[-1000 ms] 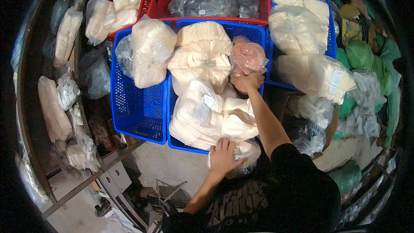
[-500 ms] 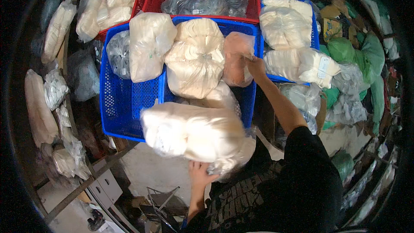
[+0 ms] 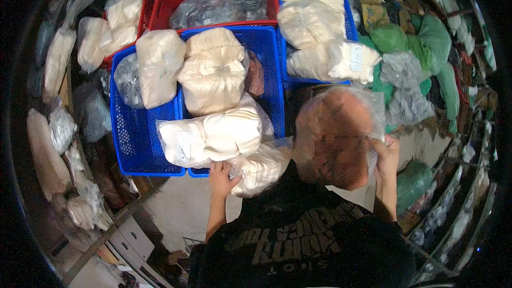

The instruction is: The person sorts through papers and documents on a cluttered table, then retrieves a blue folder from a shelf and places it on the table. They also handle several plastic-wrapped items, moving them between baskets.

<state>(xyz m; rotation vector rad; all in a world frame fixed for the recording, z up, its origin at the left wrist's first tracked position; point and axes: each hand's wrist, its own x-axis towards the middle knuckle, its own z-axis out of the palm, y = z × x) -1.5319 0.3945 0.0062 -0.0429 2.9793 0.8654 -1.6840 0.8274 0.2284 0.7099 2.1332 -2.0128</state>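
Observation:
My right hand (image 3: 386,154) grips the edge of a clear plastic bag of brown, rounded pads (image 3: 333,138), raised to the right of the blue crates. At the front of the blue crate (image 3: 120,144), my left hand (image 3: 221,178) is closed on the left end of a clear bag of cream pads (image 3: 261,170). Another bag of cream pads (image 3: 213,136) lies just above those fingers, across the crate's front edge. Behind it a large cream bundle (image 3: 213,72) fills the middle of the crate, with a second brown bag (image 3: 255,74) partly hidden beside it.
A red crate (image 3: 213,24) with grey bags stands behind. Another blue crate (image 3: 320,77) at the back right carries cream bundles. Green sacks (image 3: 410,40) pile up at the right. Bagged goods (image 3: 48,149) line the left, and a white cabinet (image 3: 136,240) stands low at the left.
My right hand has lifted a brown bag out of the blue crate, bringing it right and closer. The front cream bag has settled onto the crate edge. My view has shifted right.

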